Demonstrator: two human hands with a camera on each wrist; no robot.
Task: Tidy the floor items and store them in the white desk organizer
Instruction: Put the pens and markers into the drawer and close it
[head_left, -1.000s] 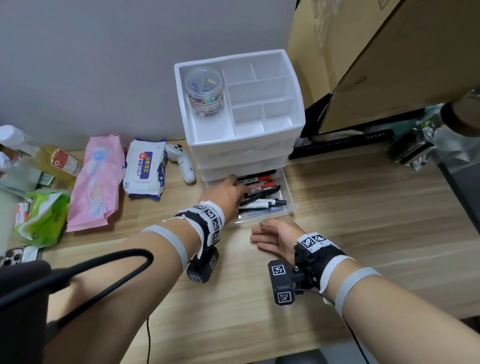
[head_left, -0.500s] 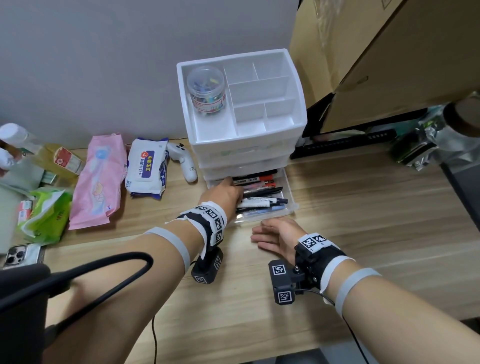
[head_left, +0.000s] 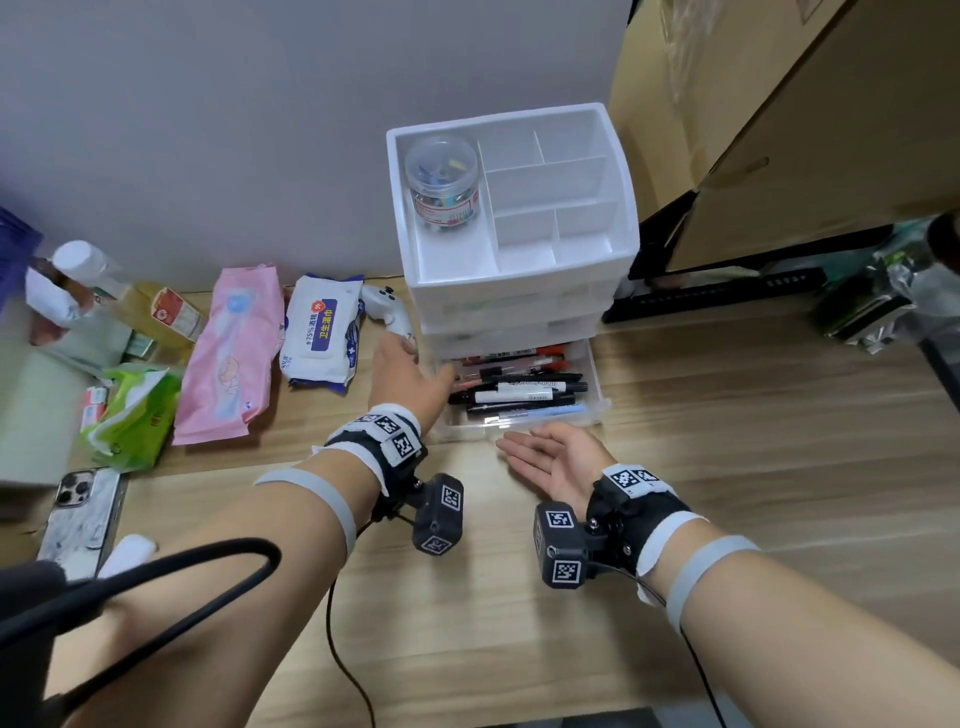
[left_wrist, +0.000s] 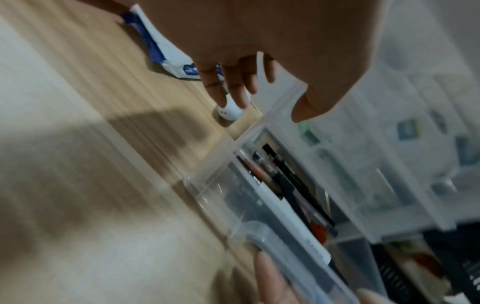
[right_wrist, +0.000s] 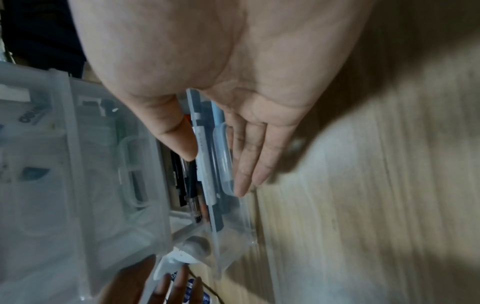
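Note:
The white desk organizer (head_left: 514, 291) stands against the wall, with a clear jar of clips (head_left: 441, 182) in its top tray. Its clear bottom drawer (head_left: 592, 410) is pulled out and holds several pens and markers (head_left: 519, 387). A white game controller (head_left: 392, 314) lies left of the organizer. My left hand (head_left: 408, 364) reaches to it with loosely spread fingers (left_wrist: 233, 90), their tips over the controller's grip (left_wrist: 230, 110); contact is unclear in the blur. My right hand (head_left: 545, 454) lies open, palm turned inward, its straight fingers (right_wrist: 249, 164) beside the drawer's front handle (right_wrist: 223, 160).
On the wooden floor to the left lie a wet-wipes pack (head_left: 322, 332), a pink pack (head_left: 231, 358), a green tissue pack (head_left: 132, 410), a bottle (head_left: 156, 312) and a phone (head_left: 83, 514). Cardboard boxes (head_left: 779, 130) and a black power strip (head_left: 717, 293) stand to the right.
My left hand has left the drawer's left end and moved left and back toward the controller. My right hand stays at the drawer front, its palm turned more into view.

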